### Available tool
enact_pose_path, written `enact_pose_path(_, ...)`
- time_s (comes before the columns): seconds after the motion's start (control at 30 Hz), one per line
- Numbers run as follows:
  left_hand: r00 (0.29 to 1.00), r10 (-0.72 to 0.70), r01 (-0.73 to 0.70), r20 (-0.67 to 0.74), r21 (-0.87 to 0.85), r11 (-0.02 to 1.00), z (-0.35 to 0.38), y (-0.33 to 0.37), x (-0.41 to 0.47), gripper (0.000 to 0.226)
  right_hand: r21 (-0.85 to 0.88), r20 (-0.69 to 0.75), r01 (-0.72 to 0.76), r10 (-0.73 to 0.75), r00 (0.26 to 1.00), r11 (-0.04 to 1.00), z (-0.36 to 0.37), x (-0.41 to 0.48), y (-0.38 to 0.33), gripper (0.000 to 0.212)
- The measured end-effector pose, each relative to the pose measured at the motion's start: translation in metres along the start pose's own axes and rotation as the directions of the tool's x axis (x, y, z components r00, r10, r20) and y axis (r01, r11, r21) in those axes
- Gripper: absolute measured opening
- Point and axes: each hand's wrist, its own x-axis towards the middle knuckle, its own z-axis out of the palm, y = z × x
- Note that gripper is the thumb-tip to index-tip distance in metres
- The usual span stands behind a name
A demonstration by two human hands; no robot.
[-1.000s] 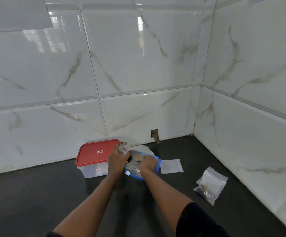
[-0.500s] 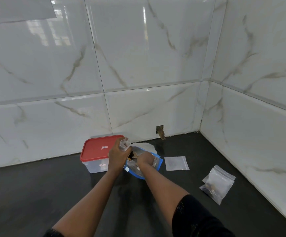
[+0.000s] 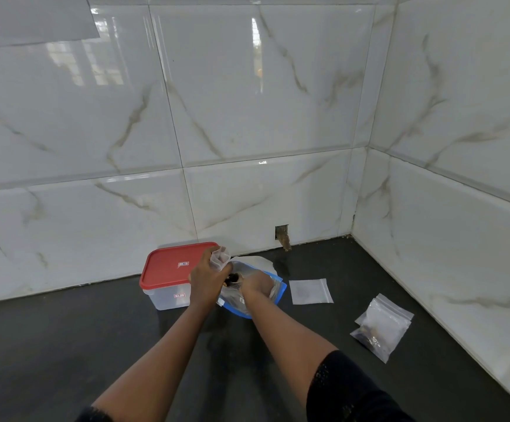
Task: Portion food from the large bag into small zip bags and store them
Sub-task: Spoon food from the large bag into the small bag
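Observation:
A large clear bag with a blue zip edge [image 3: 273, 295] lies on the dark counter in front of a red-lidded clear tub [image 3: 173, 271]. My left hand [image 3: 206, 277] holds a small clear zip bag [image 3: 219, 258] upright beside the large bag's mouth. My right hand [image 3: 255, 283] is inside the large bag and pinches a dark piece of food [image 3: 233, 278] close to my left hand. An empty small zip bag [image 3: 310, 291] lies flat to the right. Small zip bags holding food [image 3: 381, 325] lie further right.
Glossy marble-pattern tiled walls meet in a corner at the back right. A small rectangular hole in the wall [image 3: 281, 234] sits just behind the large bag. Bare dark counter [image 3: 65, 345] stretches to the left and in front.
My right hand has drawn up inside the large bag toward my left hand, bringing the dark food piece near the small bag. The camera view has shifted slightly; the other bags and tub lie still.

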Motion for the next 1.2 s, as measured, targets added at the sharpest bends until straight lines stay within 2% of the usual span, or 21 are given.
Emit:
enact_pose_path(0.1,1.000,0.010,-0.010,0.003,-0.001,1.000,0.004,0.004,-0.002,0.040,-0.010,-0.013,0.006,-0.006,1.000,1.000,-0.003,0.002,-0.002,0.037)
enact_pose_path(0.2,1.000,0.021,-0.022,0.011,0.033,0.999,0.008,0.007,-0.005,0.041,-0.046,0.010,0.082,-0.081,0.997,0.996,-0.011,0.006,0.000,0.036)
enact_pose_path(0.3,1.000,0.016,-0.016,0.005,0.053,0.998,0.014,0.008,-0.006,0.042,-0.226,0.049,0.146,-0.139,0.989,0.963,-0.015,0.004,0.001,0.034)
enact_pose_path(0.37,1.000,0.005,-0.006,0.003,0.051,0.999,0.019,0.008,-0.007,0.041,-0.306,-0.003,0.148,-0.156,0.988,0.940,-0.019,0.004,0.000,0.031)
enact_pose_path(0.67,0.998,-0.056,0.056,0.032,-0.014,0.998,0.036,0.010,-0.009,0.051,-0.621,0.001,0.270,-0.344,0.939,0.736,-0.050,0.018,-0.010,0.032)
enact_pose_path(0.77,0.998,-0.061,0.061,0.007,0.001,0.998,0.039,0.016,-0.013,0.047,-0.645,0.029,0.281,-0.345,0.938,0.711,-0.061,0.023,-0.013,0.033)
enact_pose_path(1.2,0.999,-0.041,0.040,0.021,0.056,0.998,0.034,0.013,-0.020,0.046,-0.583,-0.016,0.226,-0.289,0.957,0.780,-0.071,0.025,-0.006,0.027)
